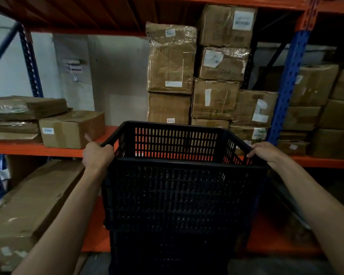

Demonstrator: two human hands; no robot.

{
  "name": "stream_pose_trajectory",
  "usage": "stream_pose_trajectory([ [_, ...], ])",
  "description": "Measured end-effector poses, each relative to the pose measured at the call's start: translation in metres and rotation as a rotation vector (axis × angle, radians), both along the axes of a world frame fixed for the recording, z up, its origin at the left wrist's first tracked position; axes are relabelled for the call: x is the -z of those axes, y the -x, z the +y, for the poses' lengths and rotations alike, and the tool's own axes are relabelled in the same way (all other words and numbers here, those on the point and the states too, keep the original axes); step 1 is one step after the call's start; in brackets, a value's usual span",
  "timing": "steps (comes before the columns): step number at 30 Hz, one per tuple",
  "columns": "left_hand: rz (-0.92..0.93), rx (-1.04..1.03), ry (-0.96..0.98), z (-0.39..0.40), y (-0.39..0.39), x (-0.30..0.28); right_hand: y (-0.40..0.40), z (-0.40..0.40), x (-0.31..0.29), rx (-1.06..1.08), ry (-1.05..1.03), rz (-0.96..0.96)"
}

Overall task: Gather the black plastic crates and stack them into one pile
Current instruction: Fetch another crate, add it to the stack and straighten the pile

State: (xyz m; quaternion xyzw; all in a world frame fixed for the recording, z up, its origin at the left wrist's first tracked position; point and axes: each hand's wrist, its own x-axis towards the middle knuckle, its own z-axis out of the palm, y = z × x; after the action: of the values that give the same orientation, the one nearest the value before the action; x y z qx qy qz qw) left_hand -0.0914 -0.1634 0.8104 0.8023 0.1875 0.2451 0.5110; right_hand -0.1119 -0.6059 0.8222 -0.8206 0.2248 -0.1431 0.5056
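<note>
A black slotted plastic crate [179, 193] fills the middle of the head view, held up in front of me with its open top facing away. My left hand [96, 155] grips the crate's left rim. My right hand [265, 152] grips the right rim. Below it, a pile of more black crates [167, 253] shows dimly; the held crate looks nested on or just above this pile, and I cannot tell whether they touch.
Orange and blue warehouse racking [288, 86] stands right behind the crates. Taped cardboard boxes [213, 76] are piled high on the shelf beyond. A small box [72, 129] and flat cardboard sit at left. A long carton [26, 207] leans at lower left.
</note>
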Motion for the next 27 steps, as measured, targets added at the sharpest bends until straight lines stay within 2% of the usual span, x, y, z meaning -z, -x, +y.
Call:
stream_pose_trajectory([
  [11, -0.024, 0.075, -0.035, -0.003, -0.019, -0.002, -0.027, -0.010, -0.002, -0.029, -0.053, 0.007],
  [22, 0.044, 0.104, -0.075, 0.004, -0.034, 0.000, -0.044, -0.012, -0.003, -0.095, -0.017, 0.175],
  [27, 0.023, 0.110, -0.077, 0.006, -0.038, 0.009, -0.050, -0.017, 0.000, -0.090, 0.079, 0.190],
])
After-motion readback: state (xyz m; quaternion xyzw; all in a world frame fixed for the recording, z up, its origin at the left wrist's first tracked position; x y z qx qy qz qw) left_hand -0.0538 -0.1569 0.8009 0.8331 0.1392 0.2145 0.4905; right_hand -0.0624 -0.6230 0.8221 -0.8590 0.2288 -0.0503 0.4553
